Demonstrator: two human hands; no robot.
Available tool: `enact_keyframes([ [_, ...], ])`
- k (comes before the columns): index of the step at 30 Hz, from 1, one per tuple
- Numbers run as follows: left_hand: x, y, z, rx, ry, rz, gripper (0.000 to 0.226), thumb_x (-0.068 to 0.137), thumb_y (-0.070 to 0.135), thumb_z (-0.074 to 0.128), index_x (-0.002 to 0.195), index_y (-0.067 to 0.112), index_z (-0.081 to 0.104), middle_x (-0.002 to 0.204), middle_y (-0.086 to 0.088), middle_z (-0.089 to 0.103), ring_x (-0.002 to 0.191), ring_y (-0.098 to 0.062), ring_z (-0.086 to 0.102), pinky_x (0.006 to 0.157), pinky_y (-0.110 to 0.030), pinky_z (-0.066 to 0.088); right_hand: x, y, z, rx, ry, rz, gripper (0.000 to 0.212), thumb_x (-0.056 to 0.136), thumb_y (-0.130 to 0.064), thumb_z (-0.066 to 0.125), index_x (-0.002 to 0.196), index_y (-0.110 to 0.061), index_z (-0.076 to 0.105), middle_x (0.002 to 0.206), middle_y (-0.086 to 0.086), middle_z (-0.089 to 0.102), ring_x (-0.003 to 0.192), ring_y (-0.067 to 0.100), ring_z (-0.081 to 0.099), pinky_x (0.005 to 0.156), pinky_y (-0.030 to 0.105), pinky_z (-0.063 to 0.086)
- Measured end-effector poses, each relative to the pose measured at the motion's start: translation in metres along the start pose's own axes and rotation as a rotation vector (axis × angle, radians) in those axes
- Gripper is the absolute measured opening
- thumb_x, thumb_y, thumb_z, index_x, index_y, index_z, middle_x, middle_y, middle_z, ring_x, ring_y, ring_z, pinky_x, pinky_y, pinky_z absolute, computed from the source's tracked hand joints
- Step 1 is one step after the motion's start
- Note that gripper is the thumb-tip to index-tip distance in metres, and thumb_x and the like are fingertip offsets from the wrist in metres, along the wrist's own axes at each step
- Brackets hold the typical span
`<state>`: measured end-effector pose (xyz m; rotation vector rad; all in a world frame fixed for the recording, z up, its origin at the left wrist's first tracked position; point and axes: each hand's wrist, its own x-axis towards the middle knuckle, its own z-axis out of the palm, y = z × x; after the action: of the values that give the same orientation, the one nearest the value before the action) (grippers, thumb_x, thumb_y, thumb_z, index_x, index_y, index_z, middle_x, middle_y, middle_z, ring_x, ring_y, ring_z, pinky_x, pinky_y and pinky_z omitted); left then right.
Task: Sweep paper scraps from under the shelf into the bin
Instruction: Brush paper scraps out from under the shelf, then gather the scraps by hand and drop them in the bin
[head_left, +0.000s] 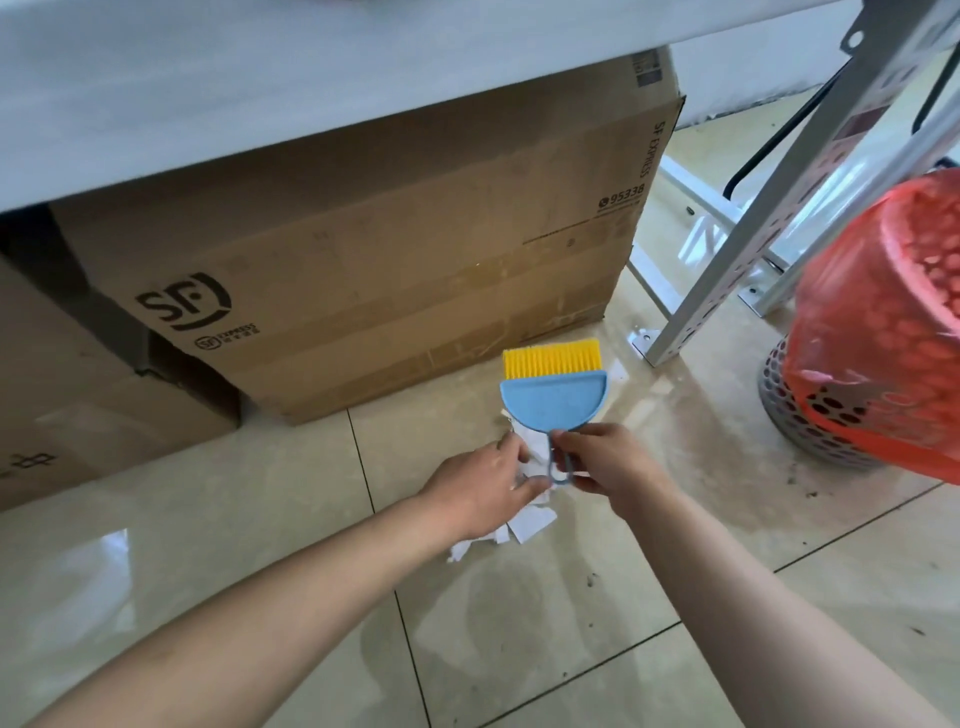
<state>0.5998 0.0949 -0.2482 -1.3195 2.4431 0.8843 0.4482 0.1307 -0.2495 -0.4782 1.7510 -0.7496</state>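
Fingers of the right hand pinch the loop handle of the small blue brush with yellow bristles. The left hand presses the torn white paper scraps on the shiny tile floor. The gathering step looks nearly done. Next, lift the pile to the grey holey bin with the red bag, near on the right.

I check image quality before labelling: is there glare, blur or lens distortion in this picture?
Head view: window glare on the glossy floor tiles; the shelf edge at top is soft and washed out; wide-angle bending curves the shelf post; the brush and paper scraps are sharp.
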Motion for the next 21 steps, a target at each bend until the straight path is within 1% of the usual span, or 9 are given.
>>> enact_keyframes([
  [4, 0.003, -0.045, 0.014, 0.053, 0.033, -0.086, 0.037, 0.090, 0.049, 0.050, 0.117, 0.024, 0.047, 0.123, 0.005, 0.053, 0.112, -0.017, 0.054, 0.086, -0.033, 0.045, 0.027, 0.040, -0.044, -0.143, 0.217, 0.031, 0.033, 0.089, -0.011, 0.063, 0.056, -0.010, 0.056, 0.053, 0.007, 0.050, 0.043, 0.014, 0.041, 0.043, 0.016, 0.032],
  [6, 0.005, -0.066, 0.024, 0.064, 0.045, -0.144, 0.043, 0.087, 0.047, 0.057, 0.121, 0.023, 0.046, 0.127, 0.005, 0.050, 0.116, -0.017, 0.053, 0.087, -0.033, 0.046, 0.040, 0.062, -0.060, -0.197, 0.287, 0.077, 0.037, 0.088, -0.010, 0.062, 0.053, -0.010, 0.054, 0.050, 0.009, 0.048, 0.037, 0.014, 0.038, 0.039, 0.016, 0.030],
  [10, 0.005, -0.083, 0.045, 0.085, -0.001, -0.211, 0.071, 0.076, 0.049, 0.069, 0.134, 0.024, 0.037, 0.134, 0.002, 0.043, 0.124, -0.019, 0.048, 0.092, -0.036, 0.046, 0.059, 0.094, -0.069, -0.243, 0.350, 0.179, 0.038, 0.087, -0.016, 0.065, 0.051, -0.011, 0.055, 0.051, 0.010, 0.051, 0.051, 0.023, 0.046, 0.056, 0.030, 0.038],
  [13, 0.005, -0.085, 0.058, 0.095, -0.002, -0.221, 0.088, 0.068, 0.050, 0.076, 0.139, 0.024, 0.030, 0.134, 0.000, 0.041, 0.124, -0.021, 0.046, 0.091, -0.036, 0.045, 0.073, 0.109, -0.067, -0.287, 0.364, 0.204, 0.039, 0.087, -0.022, 0.064, 0.051, -0.013, 0.056, 0.053, 0.008, 0.054, 0.060, 0.025, 0.052, 0.065, 0.038, 0.047],
  [15, 0.005, -0.083, 0.063, 0.095, 0.013, -0.210, 0.094, 0.065, 0.050, 0.078, 0.140, 0.023, 0.028, 0.133, 0.000, 0.039, 0.124, -0.021, 0.046, 0.090, -0.035, 0.045, 0.076, 0.111, -0.068, -0.374, 0.374, 0.191, 0.040, 0.089, -0.026, 0.062, 0.051, -0.015, 0.057, 0.060, 0.010, 0.058, 0.068, 0.026, 0.055, 0.069, 0.038, 0.050],
  [17, 0.007, -0.082, 0.067, 0.099, 0.032, -0.191, 0.096, 0.063, 0.049, 0.080, 0.139, 0.023, 0.027, 0.133, 0.000, 0.038, 0.123, -0.021, 0.046, 0.091, -0.035, 0.045, 0.070, 0.104, -0.068, -0.536, 0.372, 0.179, 0.035, 0.090, -0.030, 0.059, 0.060, -0.013, 0.063, 0.072, 0.013, 0.062, 0.074, 0.027, 0.056, 0.061, 0.029, 0.042],
  [18, 0.008, -0.081, 0.068, 0.103, 0.044, -0.184, 0.096, 0.062, 0.049, 0.081, 0.138, 0.023, 0.028, 0.133, 0.000, 0.038, 0.122, -0.021, 0.046, 0.091, -0.035, 0.046, 0.066, 0.099, -0.068, -0.618, 0.379, 0.180, 0.031, 0.090, -0.032, 0.058, 0.071, -0.010, 0.068, 0.080, 0.014, 0.066, 0.078, 0.029, 0.059, 0.060, 0.027, 0.040],
  [20, 0.011, -0.081, 0.071, 0.112, 0.066, -0.182, 0.094, 0.060, 0.047, 0.083, 0.135, 0.023, 0.031, 0.131, 0.000, 0.038, 0.120, -0.021, 0.047, 0.090, -0.034, 0.046, 0.059, 0.090, -0.064, -0.774, 0.450, 0.168, 0.028, 0.087, -0.032, 0.058, 0.093, -0.007, 0.068, 0.098, 0.017, 0.068, 0.091, 0.032, 0.063, 0.067, 0.028, 0.042],
  [21, 0.012, -0.082, 0.073, 0.112, 0.074, -0.184, 0.094, 0.059, 0.047, 0.083, 0.133, 0.023, 0.032, 0.131, 0.000, 0.038, 0.118, -0.021, 0.047, 0.090, -0.034, 0.045, 0.056, 0.083, -0.059, -0.847, 0.489, 0.124, 0.027, 0.087, -0.029, 0.057, 0.099, -0.007, 0.065, 0.104, 0.017, 0.066, 0.096, 0.033, 0.063, 0.070, 0.031, 0.044],
])
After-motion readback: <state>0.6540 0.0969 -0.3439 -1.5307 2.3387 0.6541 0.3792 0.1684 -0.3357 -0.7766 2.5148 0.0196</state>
